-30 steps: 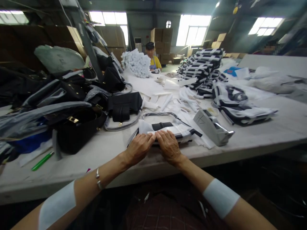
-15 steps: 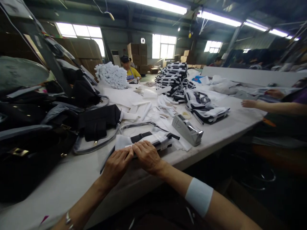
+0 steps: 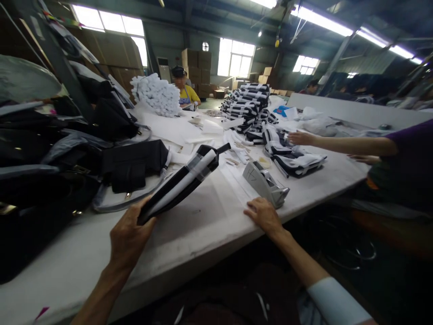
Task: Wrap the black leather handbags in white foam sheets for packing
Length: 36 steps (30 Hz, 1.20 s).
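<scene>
So the left hand (image 3: 130, 230) is gripping one end of a flat black bundle with white padding strips (image 3: 184, 183), holding it tilted over the white table (image 3: 192, 243). Strips are looking done on the visible side, with clear tape (image 3: 205, 165) going round the far end; can't tell if anything's missing underneath. The right hand (image 3: 266, 217) is resting loosely, fingers slightly bent, seemingly empty, just beside the grey tape dispenser (image 3: 262, 183). Similar black-and-white bundles (image 3: 245, 106) are piling up farther back.

L hand (image 3: 128, 237) part-hidden behind flat blk-and-white wrapped bag (image 3: 184, 178). Soft blk bag w/ gold clasp (image 3: 40, 216) cut off, L edge; co-worker's purple sleeve (image 3: 414, 135) ditto, R edge.
</scene>
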{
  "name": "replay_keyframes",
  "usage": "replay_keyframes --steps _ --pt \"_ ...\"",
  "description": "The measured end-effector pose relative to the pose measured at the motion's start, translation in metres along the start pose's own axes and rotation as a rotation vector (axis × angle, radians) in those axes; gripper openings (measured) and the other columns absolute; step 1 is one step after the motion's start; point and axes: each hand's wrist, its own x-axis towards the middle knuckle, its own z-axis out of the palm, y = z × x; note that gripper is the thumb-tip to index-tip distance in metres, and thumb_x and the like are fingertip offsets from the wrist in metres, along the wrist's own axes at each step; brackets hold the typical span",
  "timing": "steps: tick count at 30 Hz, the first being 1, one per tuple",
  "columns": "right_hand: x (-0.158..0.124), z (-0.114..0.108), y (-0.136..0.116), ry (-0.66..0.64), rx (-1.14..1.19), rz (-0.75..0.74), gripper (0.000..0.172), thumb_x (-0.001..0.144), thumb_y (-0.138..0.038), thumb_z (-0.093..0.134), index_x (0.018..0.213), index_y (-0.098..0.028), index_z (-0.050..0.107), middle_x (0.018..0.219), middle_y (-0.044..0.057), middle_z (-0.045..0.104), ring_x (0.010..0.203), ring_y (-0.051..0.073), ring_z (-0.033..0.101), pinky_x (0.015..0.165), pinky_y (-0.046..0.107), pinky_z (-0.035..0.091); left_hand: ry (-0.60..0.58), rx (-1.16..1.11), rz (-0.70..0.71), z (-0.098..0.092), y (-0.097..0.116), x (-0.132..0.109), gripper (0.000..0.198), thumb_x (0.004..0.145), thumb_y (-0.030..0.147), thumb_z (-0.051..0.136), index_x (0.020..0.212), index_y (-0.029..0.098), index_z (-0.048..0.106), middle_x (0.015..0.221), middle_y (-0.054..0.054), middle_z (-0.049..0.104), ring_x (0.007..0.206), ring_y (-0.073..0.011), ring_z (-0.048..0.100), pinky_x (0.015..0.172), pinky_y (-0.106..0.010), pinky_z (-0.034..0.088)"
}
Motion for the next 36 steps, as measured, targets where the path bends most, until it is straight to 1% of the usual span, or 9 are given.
replay_keyframes --steps 5,10,15,18,22,25,28,32,36 --pt "0.008 0.002 -0.003 -0.008 -0.085 -0.016 0.019 0.093 -0.019 0.058 0.077 -0.019 0.067 0.079 0.006 0.067 0.077 0.022 0.061 0.074 0.035 0.042 0.002 -0.081 -0.056 0.000 0.001 -0.011 0.036 0.089 0.035 0.062 0.122 0.022 0.060 0.112 -0.006 0.072 0.099 -0.0278 0.071 0.088 -0.039 0.057" --pt "0.015 -0.023 -0.074 -0.040 0.147 -0.163 0.011 0.091 -0.015 0.060 0.082 -0.019 0.065 0.097 0.008 0.069 0.096 0.024 0.062 0.086 0.039 0.044 -0.008 -0.100 -0.064 0.000 0.004 -0.018 0.031 0.089 0.034 0.061 0.118 0.023 0.061 0.109 -0.004 0.072 0.098 -0.0245 0.071 0.089 -0.035 0.056" --pt "-0.008 -0.035 -0.144 -0.416 0.452 -0.400 0.011 0.083 -0.020 0.072 0.075 -0.023 0.065 0.104 0.001 0.072 0.099 0.021 0.065 0.096 0.038 0.047 0.003 -0.118 -0.095 0.000 0.005 -0.015 0.030 0.088 0.031 0.062 0.117 0.023 0.061 0.109 -0.003 0.072 0.099 -0.0230 0.070 0.092 -0.034 0.055" --pt "-0.012 -0.030 -0.144 -0.448 0.507 -0.363 0.004 0.086 -0.029 0.072 0.086 -0.026 0.070 0.110 0.002 0.072 0.105 0.021 0.066 0.100 0.038 0.048 0.007 -0.144 -0.137 0.000 0.004 -0.017 0.031 0.087 0.031 0.064 0.117 0.023 0.061 0.109 -0.003 0.072 0.100 -0.0221 0.070 0.092 -0.033 0.055" --pt "0.002 0.000 -0.128 -0.264 0.338 -0.178 0.041 0.093 -0.034 0.061 0.130 -0.016 0.060 0.136 0.017 0.060 0.126 0.029 0.057 0.103 0.047 0.049 0.016 -0.172 -0.150 0.001 0.003 -0.020 0.033 0.086 0.030 0.066 0.118 0.023 0.061 0.111 -0.003 0.071 0.102 -0.0217 0.069 0.093 -0.033 0.055" --pt "0.011 0.027 -0.134 -0.305 0.220 -0.192 0.058 0.091 -0.038 0.062 0.141 -0.009 0.050 0.146 0.022 0.049 0.135 0.033 0.048 0.107 0.052 0.044 0.011 -0.182 -0.152 0.000 0.001 -0.021 0.033 0.086 0.029 0.066 0.118 0.022 0.061 0.110 -0.003 0.071 0.102 -0.0217 0.069 0.092 -0.033 0.055" --pt "0.026 0.041 -0.143 -0.368 0.209 -0.241 0.051 0.090 -0.038 0.065 0.134 -0.014 0.057 0.144 0.018 0.053 0.134 0.032 0.049 0.108 0.051 0.042 0.019 -0.198 -0.173 -0.001 0.000 -0.021 0.034 0.086 0.031 0.067 0.118 0.022 0.060 0.111 -0.004 0.071 0.103 -0.0219 0.069 0.093 -0.033 0.054" --pt "0.066 0.042 -0.134 -0.461 0.301 -0.101 0.021 0.094 -0.021 0.056 0.106 -0.021 0.072 0.114 0.010 0.072 0.104 0.023 0.067 0.092 0.037 0.052 0.030 -0.225 -0.203 -0.002 -0.002 -0.022 0.035 0.086 0.033 0.069 0.118 0.023 0.060 0.110 -0.003 0.070 0.103 -0.0215 0.068 0.094 -0.033 0.054" --pt "0.105 0.048 -0.115 -0.519 0.340 -0.038 0.022 0.085 -0.006 0.058 0.083 -0.022 0.074 0.108 0.006 0.073 0.094 0.020 0.070 0.088 0.031 0.051 0.040 -0.228 -0.220 -0.001 -0.005 -0.026 0.035 0.086 0.032 0.070 0.119 0.023 0.060 0.109 -0.002 0.070 0.101 -0.0211 0.068 0.095 -0.033 0.053"
